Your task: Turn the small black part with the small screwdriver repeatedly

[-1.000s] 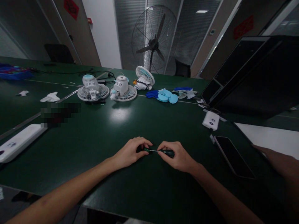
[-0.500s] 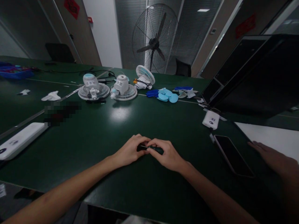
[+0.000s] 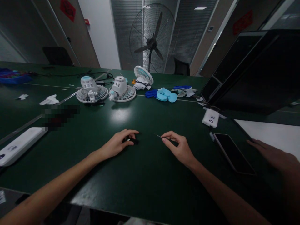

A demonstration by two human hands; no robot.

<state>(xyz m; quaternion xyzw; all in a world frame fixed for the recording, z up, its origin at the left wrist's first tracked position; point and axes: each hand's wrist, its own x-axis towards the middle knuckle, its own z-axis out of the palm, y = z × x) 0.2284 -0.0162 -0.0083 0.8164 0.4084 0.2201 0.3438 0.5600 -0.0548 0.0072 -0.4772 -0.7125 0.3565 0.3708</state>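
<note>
My left hand [image 3: 119,143] rests low over the green table [image 3: 145,178], its fingers curled round a small black part [image 3: 134,141] with a bit of white on it. Most of that part is hidden by the fingers, and its kind is unclear. To the right, my right hand [image 3: 180,149] pinches a small screwdriver [image 3: 158,136]. Its thin metal shaft points left toward my left hand, and the dark handle lies mostly inside my grip. A gap of bare table separates the tip from the black part.
Farther back lie white fans [image 3: 92,92], light-blue fan blades [image 3: 165,94] and blue gloves [image 3: 182,87]. On the right are a phone [image 3: 234,153], a white power bank [image 3: 210,118], a large dark screen [image 3: 253,75] and another person's hand [image 3: 273,156]. A long white device [image 3: 22,145] sits left.
My hands have drawn apart: the left went left with the black part, the right went right with the screwdriver. The shaft has come away from the part. The view shifted slightly.
</note>
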